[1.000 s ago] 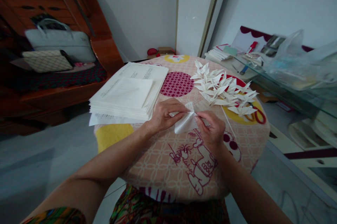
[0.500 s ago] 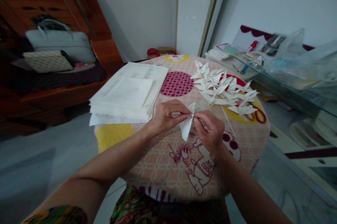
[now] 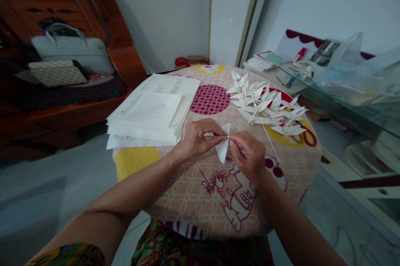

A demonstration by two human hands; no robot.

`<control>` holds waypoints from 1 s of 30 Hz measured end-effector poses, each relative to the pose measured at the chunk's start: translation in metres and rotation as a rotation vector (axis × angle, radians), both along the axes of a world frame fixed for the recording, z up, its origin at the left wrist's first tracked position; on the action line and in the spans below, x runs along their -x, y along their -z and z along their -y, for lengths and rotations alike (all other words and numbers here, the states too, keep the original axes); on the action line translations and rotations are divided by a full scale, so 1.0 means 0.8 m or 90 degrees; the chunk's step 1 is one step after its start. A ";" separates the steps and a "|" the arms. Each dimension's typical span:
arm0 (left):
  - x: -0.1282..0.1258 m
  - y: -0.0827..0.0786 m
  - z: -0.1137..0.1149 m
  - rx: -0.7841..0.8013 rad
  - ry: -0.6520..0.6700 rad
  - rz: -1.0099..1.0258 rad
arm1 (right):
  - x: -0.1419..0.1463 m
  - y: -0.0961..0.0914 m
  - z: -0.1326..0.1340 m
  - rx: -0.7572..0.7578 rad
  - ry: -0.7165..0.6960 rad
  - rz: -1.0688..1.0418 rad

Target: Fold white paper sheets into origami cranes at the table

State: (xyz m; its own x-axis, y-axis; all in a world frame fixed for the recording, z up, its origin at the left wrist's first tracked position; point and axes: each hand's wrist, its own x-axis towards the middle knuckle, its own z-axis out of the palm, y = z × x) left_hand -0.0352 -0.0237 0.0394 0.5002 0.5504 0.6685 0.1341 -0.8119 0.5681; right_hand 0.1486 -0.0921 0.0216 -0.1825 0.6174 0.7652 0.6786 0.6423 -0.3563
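A small folded piece of white paper (image 3: 223,149) is pinched between both hands above the round table (image 3: 187,199). My left hand (image 3: 200,137) grips it from the left with closed fingers. From the right, my right hand (image 3: 248,153) pinches the same piece, fingertips meeting the left hand's. A pointed flap hangs down below the fingers. A pile of several finished white folded paper shapes (image 3: 265,107) lies on the table beyond my right hand. A thick stack of white paper sheets (image 3: 153,109) sits on the table's left side, just beyond my left hand.
The table has a patterned pink cloth with cartoon prints. Red-handled scissors (image 3: 304,136) lie at its right edge. A glass-topped unit with a plastic bag (image 3: 353,74) stands right. A wooden bench with a grey bag (image 3: 71,49) is left. A white cabinet (image 3: 231,16) stands behind.
The paper piece went from lying broad and flat between my hands to being folded narrower, standing on edge with a pointed flap hanging down. Both hands stayed in place.
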 end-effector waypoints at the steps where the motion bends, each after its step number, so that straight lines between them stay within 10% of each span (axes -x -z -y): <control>1: 0.000 0.000 0.000 0.003 -0.002 0.000 | 0.000 0.001 -0.001 -0.002 -0.001 0.001; 30: -0.004 0.000 0.004 -0.017 -0.058 0.008 | 0.004 -0.004 0.004 0.075 -0.011 -0.122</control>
State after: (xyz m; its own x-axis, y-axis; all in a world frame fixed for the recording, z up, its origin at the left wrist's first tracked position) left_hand -0.0322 -0.0272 0.0396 0.4401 0.5752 0.6895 0.2013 -0.8115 0.5485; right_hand 0.1456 -0.0949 0.0244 -0.0529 0.7028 0.7095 0.5805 0.5997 -0.5508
